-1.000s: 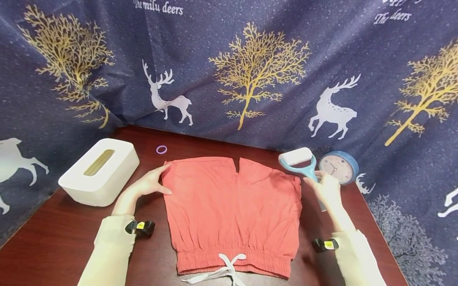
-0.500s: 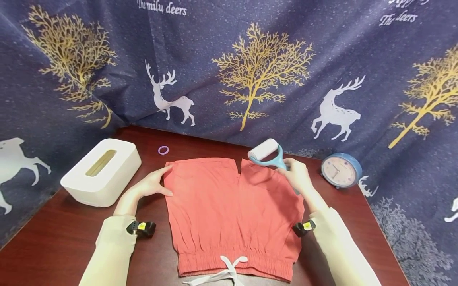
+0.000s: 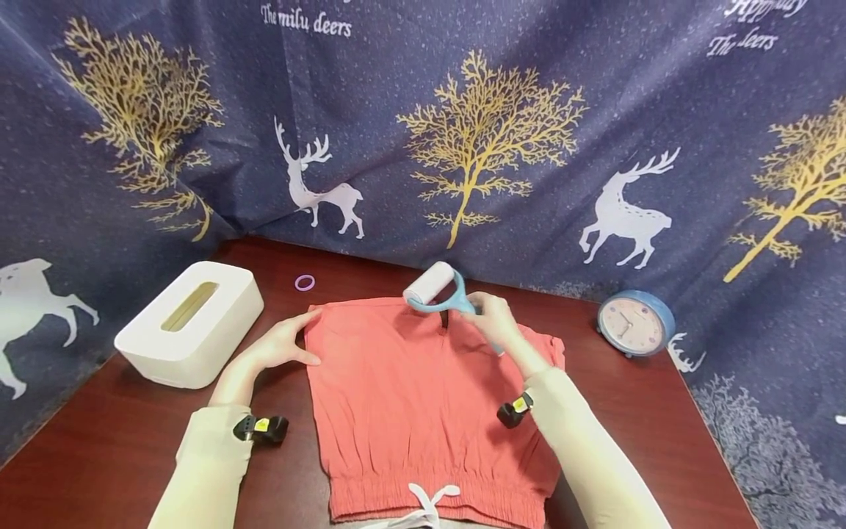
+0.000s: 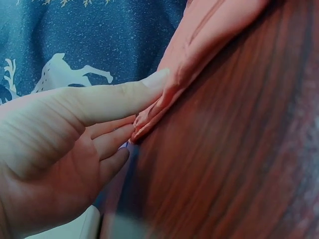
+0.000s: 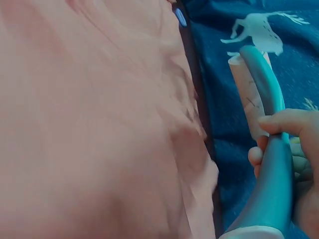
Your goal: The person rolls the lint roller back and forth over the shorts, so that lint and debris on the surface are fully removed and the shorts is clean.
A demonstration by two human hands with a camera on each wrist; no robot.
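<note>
Red shorts (image 3: 383,397) lie spread on the table, their elastic waistband and white drawstring (image 3: 424,507) toward me. My right hand (image 3: 494,319) grips the blue handle of a lint roller (image 3: 429,283), its fingers wrapped round it in the right wrist view. The white roll overlaps the far hem of the shorts in the head view, and the right wrist view shows it raised off the cloth. My left hand (image 3: 280,345) rests at the far left corner of the shorts. Its straight thumb (image 4: 124,99) and extended fingers touch the cloth edge in the left wrist view.
A white tissue box (image 3: 192,323) stands at the left of the dark red wooden table (image 3: 284,470). Behind the shorts lies a small purple ring (image 3: 305,283). A round blue clock (image 3: 634,323) stands at the right. A dark blue deer-print curtain (image 3: 370,73) hangs behind the table.
My right hand has carried the lint roller leftward, from beside the clock to over the far part of the shorts. My left hand has stayed at the left corner.
</note>
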